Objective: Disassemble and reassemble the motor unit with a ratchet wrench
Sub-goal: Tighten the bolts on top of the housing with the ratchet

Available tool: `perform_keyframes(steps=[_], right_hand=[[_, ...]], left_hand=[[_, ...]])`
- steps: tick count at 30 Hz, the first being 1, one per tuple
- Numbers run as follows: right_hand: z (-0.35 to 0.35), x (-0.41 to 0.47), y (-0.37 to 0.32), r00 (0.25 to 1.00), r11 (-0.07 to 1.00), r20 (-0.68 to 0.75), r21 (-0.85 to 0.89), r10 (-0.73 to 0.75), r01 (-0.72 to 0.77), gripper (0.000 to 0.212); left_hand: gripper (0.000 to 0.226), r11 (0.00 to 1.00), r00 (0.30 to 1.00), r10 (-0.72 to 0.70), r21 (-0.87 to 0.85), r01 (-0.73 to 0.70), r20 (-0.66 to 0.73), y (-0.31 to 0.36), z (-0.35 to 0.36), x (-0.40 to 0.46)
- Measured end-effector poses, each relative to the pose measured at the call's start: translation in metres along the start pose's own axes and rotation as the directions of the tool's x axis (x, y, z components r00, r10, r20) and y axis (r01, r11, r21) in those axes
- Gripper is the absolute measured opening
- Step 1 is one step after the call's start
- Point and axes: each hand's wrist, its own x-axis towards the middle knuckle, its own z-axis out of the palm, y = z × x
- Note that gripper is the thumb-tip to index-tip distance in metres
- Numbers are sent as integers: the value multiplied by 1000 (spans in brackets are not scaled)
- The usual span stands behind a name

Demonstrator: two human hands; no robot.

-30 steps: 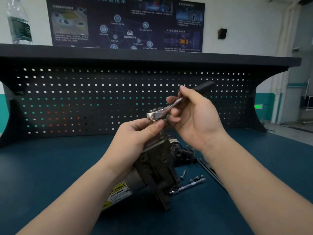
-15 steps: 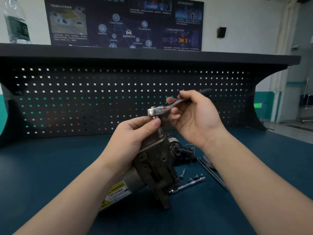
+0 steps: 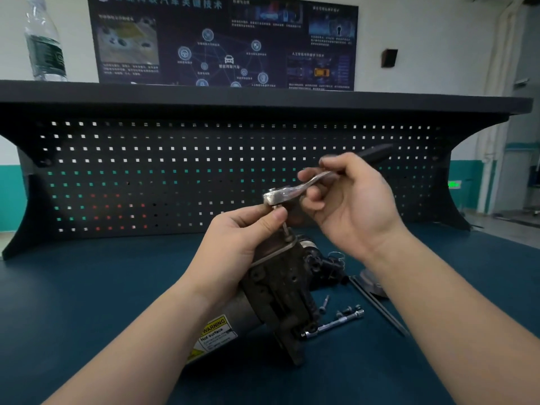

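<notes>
The motor unit (image 3: 280, 290), dark and rusty with a yellow warning label, lies tilted on the blue bench in the middle of the head view. My left hand (image 3: 236, 247) grips its upper end, thumb and forefinger pinching just under the wrench head. The ratchet wrench (image 3: 289, 194) has a silver head and a black handle that sticks out to the upper right. A thin bit runs from the head down into the top of the motor. My right hand (image 3: 347, 200) holds the wrench by its shank, fingers curled round it.
Loose bolts (image 3: 324, 305) and a chrome extension bar (image 3: 336, 324) lie on the bench (image 3: 87, 302) right of the motor. A thin dark rod (image 3: 377, 305) lies further right. A black pegboard (image 3: 146, 176) backs the bench; a water bottle (image 3: 43, 42) stands on its shelf.
The wrench handle has swung a little, its black grip rising toward the upper right, while my right hand stays on it. My left hand keeps its hold on the motor.
</notes>
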Motion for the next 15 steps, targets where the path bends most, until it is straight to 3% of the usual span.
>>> perform_keyframes(steps=[2,3,5,6,7,8,9,10,11,12,14,15], right_hand=[[-4,7,-3,980,980,-91,107,177,-167,19],[-4,8,0,981,985,-116,94,155,-144,18],[0,5,8,991,990,-79,-95,-107,100,15],[4,-2,11,949,915,19,-261,-315,309,13],[7,-8,13,843,734,179,-423,-508,532,11],[7,-13,16,692,479,386,-516,-610,710,10],[7,-17,19,544,238,578,-521,-609,820,11],[5,-19,22,446,98,682,-485,-580,869,11],[5,-19,23,439,105,689,-470,-576,877,10],[8,-19,22,523,258,610,-472,-595,843,10],[12,-16,14,807,736,301,-336,-508,588,12],[11,-12,10,922,906,142,-181,-360,382,13]], left_hand=[[28,999,1000,14,30,-14,-8,-2,0,2],[28,999,999,26,49,-25,-21,-2,1,3],[29,996,998,40,85,-36,-51,-3,1,3],[27,994,998,43,106,-38,-53,-3,1,3],[21,991,997,59,119,-53,-46,-4,1,3],[12,990,997,75,125,-71,-32,-3,2,2],[17,985,995,102,141,-100,-10,-3,2,2],[28,985,994,113,133,-112,-2,-3,1,1],[28,989,994,111,97,-112,17,-3,1,1],[18,993,995,95,60,-97,34,-3,1,0],[21,997,997,64,42,-66,40,-4,-1,1],[27,998,998,54,41,-56,41,-4,-1,1]])
